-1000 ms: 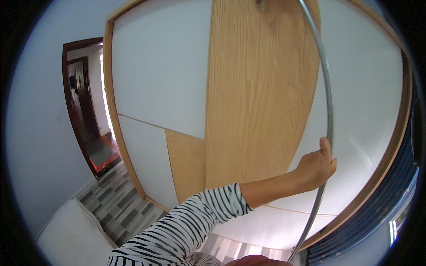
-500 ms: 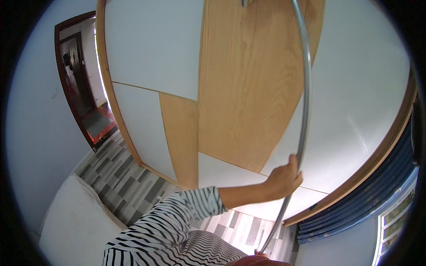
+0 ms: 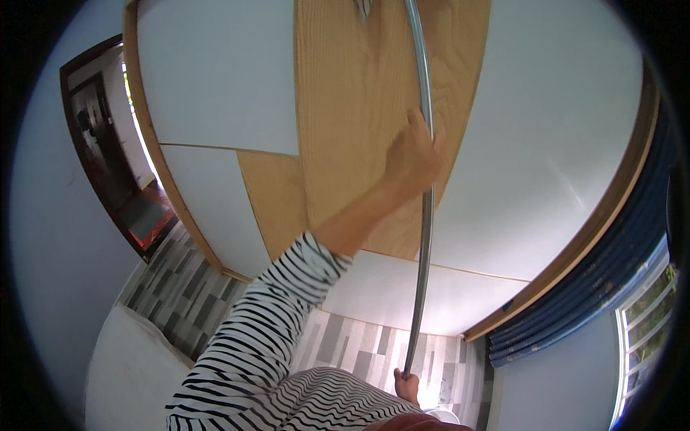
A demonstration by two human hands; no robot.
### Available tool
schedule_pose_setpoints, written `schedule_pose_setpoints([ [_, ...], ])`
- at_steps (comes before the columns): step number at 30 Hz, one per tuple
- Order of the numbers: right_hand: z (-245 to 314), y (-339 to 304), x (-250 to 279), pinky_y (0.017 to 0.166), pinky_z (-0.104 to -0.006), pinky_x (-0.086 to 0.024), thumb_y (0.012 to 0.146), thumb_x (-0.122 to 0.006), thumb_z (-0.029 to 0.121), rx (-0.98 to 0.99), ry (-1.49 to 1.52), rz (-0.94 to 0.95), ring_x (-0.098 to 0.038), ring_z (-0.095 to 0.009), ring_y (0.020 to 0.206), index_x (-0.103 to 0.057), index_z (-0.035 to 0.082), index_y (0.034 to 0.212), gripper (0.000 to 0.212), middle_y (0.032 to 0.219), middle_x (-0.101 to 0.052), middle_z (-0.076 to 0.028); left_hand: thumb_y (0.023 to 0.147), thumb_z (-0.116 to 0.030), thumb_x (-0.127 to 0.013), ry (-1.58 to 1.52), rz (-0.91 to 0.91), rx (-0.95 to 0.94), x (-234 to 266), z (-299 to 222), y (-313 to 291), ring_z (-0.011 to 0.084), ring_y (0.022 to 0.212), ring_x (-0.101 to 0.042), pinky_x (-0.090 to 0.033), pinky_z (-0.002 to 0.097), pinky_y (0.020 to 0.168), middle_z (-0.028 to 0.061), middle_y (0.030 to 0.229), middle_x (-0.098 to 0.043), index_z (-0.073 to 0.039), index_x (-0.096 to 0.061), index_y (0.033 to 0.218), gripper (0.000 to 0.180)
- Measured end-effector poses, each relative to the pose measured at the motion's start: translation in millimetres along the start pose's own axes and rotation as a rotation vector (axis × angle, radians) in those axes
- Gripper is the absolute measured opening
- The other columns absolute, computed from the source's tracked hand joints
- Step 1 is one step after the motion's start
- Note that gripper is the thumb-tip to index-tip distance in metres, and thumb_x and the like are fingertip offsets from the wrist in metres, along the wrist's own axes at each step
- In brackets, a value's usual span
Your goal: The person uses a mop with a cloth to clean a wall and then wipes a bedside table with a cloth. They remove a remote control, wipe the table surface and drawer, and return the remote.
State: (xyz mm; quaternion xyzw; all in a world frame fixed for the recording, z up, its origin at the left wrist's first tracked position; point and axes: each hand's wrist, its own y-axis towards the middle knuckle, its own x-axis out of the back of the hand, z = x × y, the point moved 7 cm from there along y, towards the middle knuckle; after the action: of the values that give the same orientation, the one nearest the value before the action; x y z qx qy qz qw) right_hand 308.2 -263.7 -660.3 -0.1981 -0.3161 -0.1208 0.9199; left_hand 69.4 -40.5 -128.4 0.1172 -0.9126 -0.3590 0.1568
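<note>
A long silver metal pole runs upright from the upper edge of the picture down to my waist, bowed by the lens. My left hand is wrapped round its upper part, with the arm in a black-and-white striped sleeve reaching up and forward. Lower down, my right hand grips the pole near its bottom end, beside my body. The pole's top end lies out of view. Behind it stands a wardrobe front with white panels and wood-grain panels.
A dark-framed doorway opens at the far left. Grey plank-patterned flooring runs below the wardrobe. A white padded surface is at the lower left. Blue curtains and a barred window are at right. A white rounded rim shows near my feet.
My left hand has slid or moved upward with the arm stretched farther out. The right hand has come more into view, and the pole stands more upright.
</note>
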Motion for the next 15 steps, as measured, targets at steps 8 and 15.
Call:
schedule_pose_setpoints([
  [8, 47.6, 26.7, 19.0, 0.054, -0.0451, -0.041, 0.083, -0.062, 0.038, 0.123, -0.04, -0.173, -0.051, -0.035, 0.047, -0.053, -0.005, 0.057, 0.051, 0.051, -0.05, -0.021, 0.09, -0.019, -0.046, 0.006, -0.085, -0.107, 25.4, -14.4, 49.2, 0.0326, 0.059, -0.06, -0.048, 0.0401, 0.053, 0.0215, 0.068, -0.056, 0.008, -0.033, 0.103, 0.033],
  [15, -26.3, 28.7, -33.6, 0.066, -0.0452, -0.047, 0.082, -0.059, 0.043, -0.049, -0.114, -0.048, -0.063, -0.04, 0.069, -0.064, -0.005, 0.069, 0.051, 0.064, -0.059, -0.026, 0.09, -0.018, -0.045, -0.049, 0.115, 0.07, 25.4, 43.0, -17.3, 0.0344, 0.056, -0.059, -0.046, 0.0421, 0.052, 0.0226, 0.064, -0.055, 0.012, -0.031, 0.112, 0.04],
])
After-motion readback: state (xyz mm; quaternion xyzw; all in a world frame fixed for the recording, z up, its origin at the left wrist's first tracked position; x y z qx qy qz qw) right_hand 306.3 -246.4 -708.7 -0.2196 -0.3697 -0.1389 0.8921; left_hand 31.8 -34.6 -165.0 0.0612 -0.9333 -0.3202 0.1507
